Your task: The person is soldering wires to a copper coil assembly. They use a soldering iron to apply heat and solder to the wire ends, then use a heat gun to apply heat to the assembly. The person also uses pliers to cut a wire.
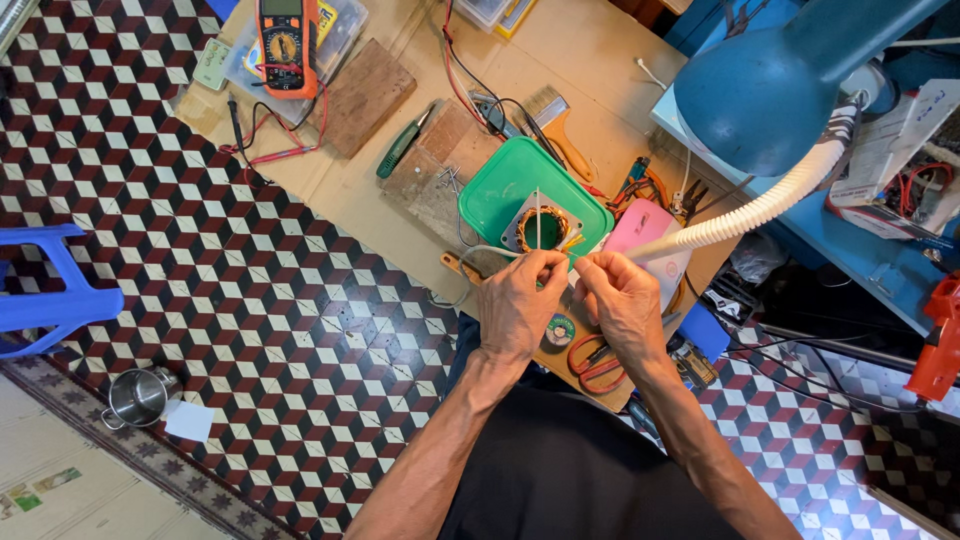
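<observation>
My left hand (pixel 517 302) and my right hand (pixel 622 298) are held close together above the near edge of a low wooden board (pixel 590 60). Both pinch a thin pale strip (pixel 538 215) that rises between the fingertips. Just beyond the hands a green plastic tray (pixel 490 195) holds a motor stator with copper windings (pixel 541 229). A pink card (pixel 640 225) lies to the right of the tray. Under my wrists lie a small round roll (pixel 559 329) and red-handled scissors (pixel 597 364).
An orange multimeter (pixel 286 42) with red and black leads sits far left on the board beside a wooden block (pixel 368 95). A green-handled screwdriver (pixel 399 147), a brush (pixel 558 125) and pliers (pixel 640 180) lie about. A blue desk lamp (pixel 765 85) hangs at right. A blue stool (pixel 50 300) and a metal cup (pixel 138 396) stand on the tiled floor.
</observation>
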